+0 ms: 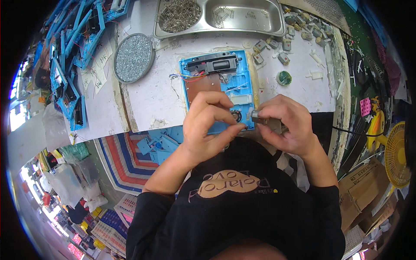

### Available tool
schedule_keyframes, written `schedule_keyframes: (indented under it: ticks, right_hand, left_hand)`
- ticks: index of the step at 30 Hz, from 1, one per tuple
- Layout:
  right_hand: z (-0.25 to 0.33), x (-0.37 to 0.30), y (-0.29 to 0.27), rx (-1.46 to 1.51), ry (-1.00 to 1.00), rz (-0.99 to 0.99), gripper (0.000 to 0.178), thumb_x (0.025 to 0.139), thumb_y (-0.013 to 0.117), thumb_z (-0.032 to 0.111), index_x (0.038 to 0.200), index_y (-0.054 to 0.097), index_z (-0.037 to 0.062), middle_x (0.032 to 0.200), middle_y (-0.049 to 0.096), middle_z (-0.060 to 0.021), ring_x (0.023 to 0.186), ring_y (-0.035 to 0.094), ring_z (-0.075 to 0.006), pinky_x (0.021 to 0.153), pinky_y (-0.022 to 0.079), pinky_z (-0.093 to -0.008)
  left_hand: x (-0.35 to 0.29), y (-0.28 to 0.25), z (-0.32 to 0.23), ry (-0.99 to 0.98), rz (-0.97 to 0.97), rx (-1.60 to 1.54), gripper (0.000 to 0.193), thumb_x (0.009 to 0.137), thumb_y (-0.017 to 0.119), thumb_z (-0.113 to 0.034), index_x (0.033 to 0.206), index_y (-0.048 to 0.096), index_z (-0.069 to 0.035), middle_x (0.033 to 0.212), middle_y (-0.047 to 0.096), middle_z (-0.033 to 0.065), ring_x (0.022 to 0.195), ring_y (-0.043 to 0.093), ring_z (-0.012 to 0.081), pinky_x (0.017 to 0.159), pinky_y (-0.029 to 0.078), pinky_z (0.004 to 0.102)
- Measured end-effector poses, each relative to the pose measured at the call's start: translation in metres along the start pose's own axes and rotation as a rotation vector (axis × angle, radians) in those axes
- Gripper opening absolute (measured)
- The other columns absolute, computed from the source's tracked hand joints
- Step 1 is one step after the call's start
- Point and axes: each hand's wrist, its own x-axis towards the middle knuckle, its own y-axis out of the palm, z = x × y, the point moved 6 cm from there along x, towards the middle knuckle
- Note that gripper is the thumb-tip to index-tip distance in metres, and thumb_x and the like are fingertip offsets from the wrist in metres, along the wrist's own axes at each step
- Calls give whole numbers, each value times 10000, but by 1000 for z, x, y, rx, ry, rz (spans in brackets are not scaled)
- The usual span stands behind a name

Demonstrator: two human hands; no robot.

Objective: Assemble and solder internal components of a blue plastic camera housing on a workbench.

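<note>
"1 small, boxy grey metal part [260,117]: where?"

"Pinched in the right hand [297,128], just beside the lower right corner of the open blue plastic case [250,76]."

"And the left hand [198,125]?"

"Thumb and forefinger almost meet over the case's near edge; I can't tell whether they hold anything."

"Doing it well?"

"I'd steady the case, keep the part square and the thin coloured wires [195,78] clear."

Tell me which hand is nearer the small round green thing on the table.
Right: the right hand is below the green thing in the picture; the left hand is farther away, down and left.
</note>
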Motion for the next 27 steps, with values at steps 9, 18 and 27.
schedule_keyframes:
  ticks: [9,18,27]
  right_hand:
    - [-31,4,-21,-81,203,-94,350,886,707,11,1227,627,-5,1186,715,-144,971,713,-303,865,569,-355]
    - [-46,23,-18,-52,227,-119,307,934,666,70,1232,622,8,1201,696,-141,1061,685,-293,910,547,-365]
    - [-46,14,-30,-121,212,-153,293,889,709,63,1178,672,33,1137,688,-119,956,633,-242,837,514,-331]
  left_hand:
    - [29,16,10,153,135,714,208,758,819,-155,946,735,-130,1077,599,36,1013,533,267,911,364,433]
    - [36,15,9,139,187,663,250,769,801,-162,1001,712,-138,1051,593,34,998,544,264,912,358,438]
    - [41,19,8,211,281,697,204,765,791,-171,947,707,-139,1048,593,29,1019,547,264,942,342,464]
